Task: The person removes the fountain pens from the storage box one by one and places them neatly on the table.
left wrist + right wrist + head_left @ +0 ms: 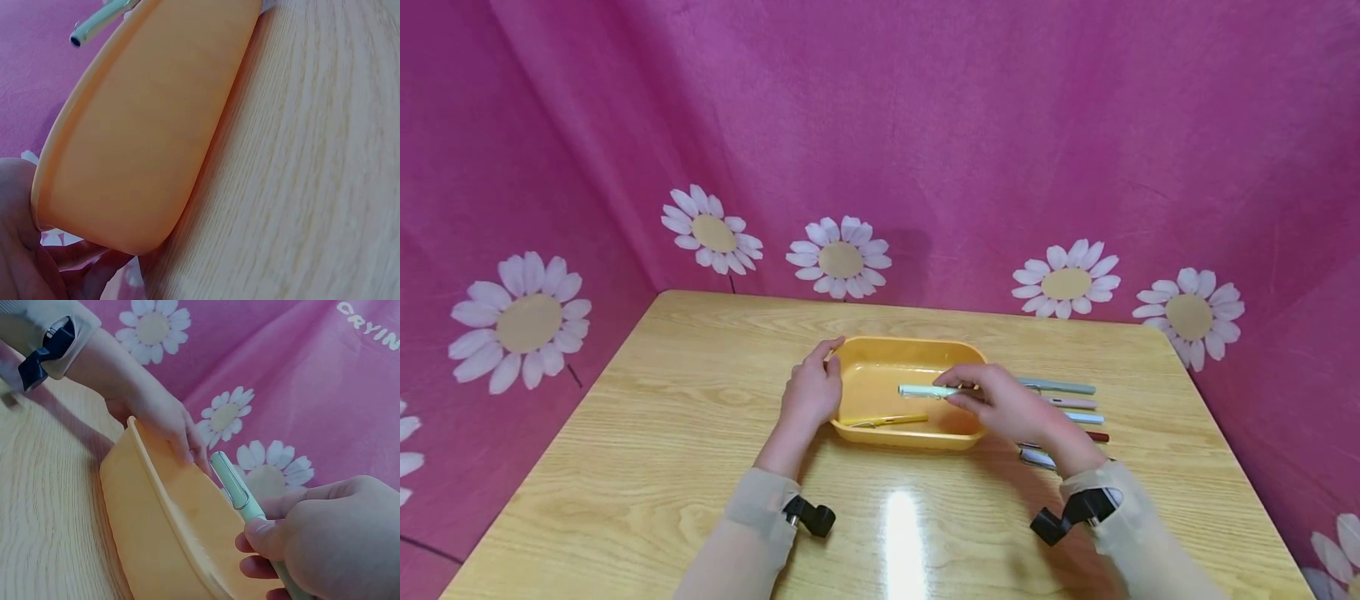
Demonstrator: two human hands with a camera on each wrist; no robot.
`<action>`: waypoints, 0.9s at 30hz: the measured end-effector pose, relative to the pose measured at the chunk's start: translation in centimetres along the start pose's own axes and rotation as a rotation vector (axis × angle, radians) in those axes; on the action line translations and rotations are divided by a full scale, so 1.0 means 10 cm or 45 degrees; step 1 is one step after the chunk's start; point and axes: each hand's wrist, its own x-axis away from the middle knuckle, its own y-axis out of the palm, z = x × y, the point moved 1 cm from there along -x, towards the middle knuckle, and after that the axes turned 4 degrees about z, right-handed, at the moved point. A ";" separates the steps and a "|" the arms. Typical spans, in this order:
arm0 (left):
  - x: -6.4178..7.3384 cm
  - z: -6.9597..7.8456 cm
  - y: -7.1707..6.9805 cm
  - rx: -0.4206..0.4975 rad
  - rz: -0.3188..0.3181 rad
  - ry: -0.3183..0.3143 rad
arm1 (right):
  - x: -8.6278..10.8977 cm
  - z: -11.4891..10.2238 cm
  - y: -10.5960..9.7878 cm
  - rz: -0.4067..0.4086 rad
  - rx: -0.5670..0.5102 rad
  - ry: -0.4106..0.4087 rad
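Observation:
A yellow-orange plastic basin (887, 437) stands on the wooden table. My left hand (812, 390) grips its left end, the thumb over the rim and the fingers along the outside wall, as the left wrist view shows. Above the basin my right hand (1006, 402) pinches a pale green pen (232, 481) between thumb and fingers; its clip faces up in the right wrist view. The pen is held roughly level and apart from the basin floor. Inside the basin lies a yellow pen (891, 420), near the front wall.
Right of the basin several pens lie side by side, among them a grey-blue pen (1067, 387), a light blue pen (1084, 417) and a dark red pen (1099, 437). My right forearm partly covers them. A pink curtain (940, 167) with daisies hangs behind the table (700, 467).

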 end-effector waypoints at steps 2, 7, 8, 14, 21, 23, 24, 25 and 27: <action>0.00 0.01 0.00 -0.004 0.001 0.004 | 0.07 -0.01 -0.04 0.010 0.005 0.018; 0.00 0.02 0.01 -0.005 -0.006 -0.002 | 0.25 -0.01 -0.13 0.031 0.031 0.039; 0.00 0.02 0.01 -0.006 -0.006 -0.001 | 0.29 -0.01 -0.14 0.036 0.039 0.046; -0.01 0.01 0.02 -0.017 0.001 0.014 | 0.50 0.02 -0.23 0.065 0.036 0.079; 0.00 0.01 0.02 -0.016 -0.009 0.007 | 0.78 0.06 -0.30 0.118 0.028 0.084; 0.00 0.01 0.02 -0.016 -0.009 0.004 | 0.84 0.09 -0.31 0.129 0.027 0.061; 0.01 0.02 0.01 -0.018 -0.009 0.002 | 0.87 0.10 -0.31 0.135 0.033 0.054; 0.01 0.02 0.01 -0.020 -0.009 0.002 | 0.89 0.11 -0.32 0.144 0.046 0.042; 0.01 0.03 0.00 -0.025 -0.008 0.005 | 0.94 0.13 -0.33 0.159 0.071 0.028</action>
